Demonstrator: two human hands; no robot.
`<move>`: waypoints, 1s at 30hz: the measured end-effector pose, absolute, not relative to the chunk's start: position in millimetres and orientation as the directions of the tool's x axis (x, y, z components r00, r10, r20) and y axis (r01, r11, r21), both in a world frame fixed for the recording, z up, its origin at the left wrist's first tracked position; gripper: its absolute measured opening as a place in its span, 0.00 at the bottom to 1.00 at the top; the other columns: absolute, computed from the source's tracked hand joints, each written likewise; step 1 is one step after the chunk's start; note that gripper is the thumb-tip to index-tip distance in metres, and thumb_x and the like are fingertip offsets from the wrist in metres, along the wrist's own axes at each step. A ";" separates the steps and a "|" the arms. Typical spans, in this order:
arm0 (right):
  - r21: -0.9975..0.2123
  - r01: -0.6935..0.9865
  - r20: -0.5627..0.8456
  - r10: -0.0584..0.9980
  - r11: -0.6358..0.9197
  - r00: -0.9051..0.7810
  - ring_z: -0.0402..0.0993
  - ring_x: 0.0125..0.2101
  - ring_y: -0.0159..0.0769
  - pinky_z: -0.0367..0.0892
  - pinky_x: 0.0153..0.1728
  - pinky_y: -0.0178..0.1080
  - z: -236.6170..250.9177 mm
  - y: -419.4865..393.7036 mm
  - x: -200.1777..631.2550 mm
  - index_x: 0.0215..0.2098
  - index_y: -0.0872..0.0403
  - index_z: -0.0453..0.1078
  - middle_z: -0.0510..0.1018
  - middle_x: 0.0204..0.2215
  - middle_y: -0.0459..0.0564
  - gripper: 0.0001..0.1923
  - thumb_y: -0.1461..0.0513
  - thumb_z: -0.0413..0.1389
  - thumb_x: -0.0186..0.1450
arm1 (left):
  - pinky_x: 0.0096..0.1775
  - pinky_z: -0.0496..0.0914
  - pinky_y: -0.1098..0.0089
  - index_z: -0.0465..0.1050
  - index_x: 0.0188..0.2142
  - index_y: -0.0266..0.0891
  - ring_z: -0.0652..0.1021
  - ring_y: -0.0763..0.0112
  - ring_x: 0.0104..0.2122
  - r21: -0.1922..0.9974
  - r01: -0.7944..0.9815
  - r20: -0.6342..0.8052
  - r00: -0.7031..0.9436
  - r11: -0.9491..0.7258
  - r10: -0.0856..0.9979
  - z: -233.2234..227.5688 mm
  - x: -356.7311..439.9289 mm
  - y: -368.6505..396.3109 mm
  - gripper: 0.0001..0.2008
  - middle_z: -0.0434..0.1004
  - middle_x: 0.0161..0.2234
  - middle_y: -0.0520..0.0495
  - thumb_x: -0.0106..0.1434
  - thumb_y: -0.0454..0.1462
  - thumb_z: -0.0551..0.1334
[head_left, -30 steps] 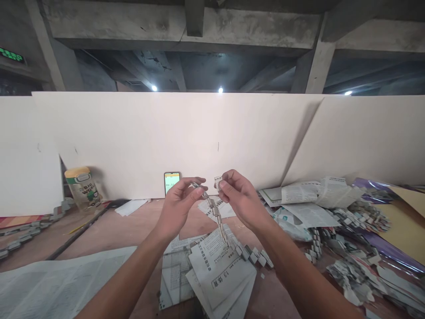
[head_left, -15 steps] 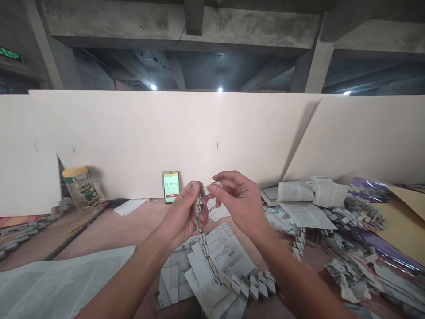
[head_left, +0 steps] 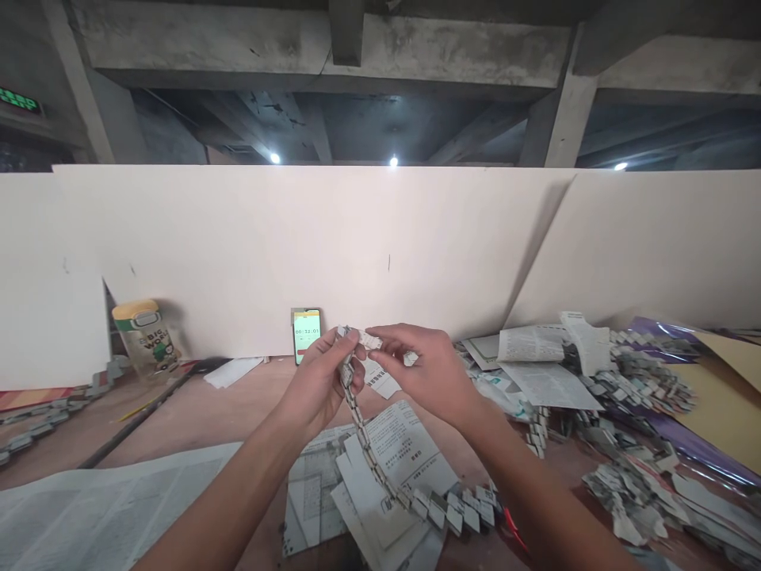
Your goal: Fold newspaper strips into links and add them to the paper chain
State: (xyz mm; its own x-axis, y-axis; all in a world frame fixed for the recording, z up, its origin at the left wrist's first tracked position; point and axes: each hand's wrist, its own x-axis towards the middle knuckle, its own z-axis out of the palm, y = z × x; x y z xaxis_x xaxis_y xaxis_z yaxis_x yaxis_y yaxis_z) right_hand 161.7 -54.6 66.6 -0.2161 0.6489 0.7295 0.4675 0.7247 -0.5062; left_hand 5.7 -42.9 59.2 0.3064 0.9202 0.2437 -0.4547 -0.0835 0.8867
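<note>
My left hand is closed on the upper end of a folded-paper chain, made of zigzag newsprint links. From the hand the chain hangs down and runs onto the papers, curving right into a row of pointed links. At the chain's top, a small folded paper strip sticks out to the right. My right hand pinches the outer end of that strip between thumb and forefinger. Beneath the hands lies a stack of printed sheets with a clear ruler-like plate at its left.
A phone showing a timer leans on the white board. At left stand a yellow-lidded bottle and a newspaper sheet. Paper scraps, more folded chains and loose sheets cover the right side.
Both hands have shifted slightly left, and the chain's top has moved with them. The paper strip now sits closer to the left fingertips. A red item shows beside my right forearm.
</note>
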 end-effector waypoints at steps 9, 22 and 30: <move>-0.715 0.176 0.690 0.723 0.676 0.027 0.72 0.39 0.39 0.67 0.40 0.44 68.7 -52.0 168.9 0.13 0.52 0.68 0.80 0.33 0.50 0.27 0.59 0.42 0.67 | 0.19 0.62 0.77 0.65 0.27 0.37 0.66 0.82 0.16 0.893 -0.442 0.244 0.312 -0.087 0.918 58.9 2.6 -43.1 0.11 0.67 0.24 0.55 0.59 0.40 0.63; -0.792 0.104 0.542 0.771 0.602 -0.334 0.74 0.29 0.34 0.68 0.25 0.35 73.2 -81.7 141.8 0.20 0.52 0.76 0.78 0.35 0.51 0.20 0.62 0.47 0.64 | 0.23 0.64 0.77 0.65 0.27 0.37 0.68 0.80 0.19 0.853 -0.499 0.236 0.106 -0.153 0.966 65.0 -5.5 -37.8 0.11 0.66 0.24 0.55 0.57 0.41 0.64; -0.596 0.221 0.396 0.522 0.772 -0.755 0.76 0.24 0.26 0.64 0.20 0.24 35.6 -88.8 99.1 0.47 0.42 0.72 0.80 0.31 0.40 0.28 0.57 0.66 0.47 | 0.25 0.63 0.75 0.65 0.26 0.37 0.67 0.78 0.19 0.864 -0.452 0.311 0.129 -0.223 0.942 62.6 -0.5 -47.4 0.12 0.67 0.20 0.54 0.58 0.42 0.62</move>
State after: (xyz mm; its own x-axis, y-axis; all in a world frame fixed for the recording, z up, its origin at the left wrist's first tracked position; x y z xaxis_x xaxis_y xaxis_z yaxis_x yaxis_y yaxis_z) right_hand 99.1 -88.8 35.6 -0.7552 0.5222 0.3963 0.2208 0.7718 -0.5963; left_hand -0.5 -47.4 62.6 0.1292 0.9417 0.3106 -0.4524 -0.2228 0.8635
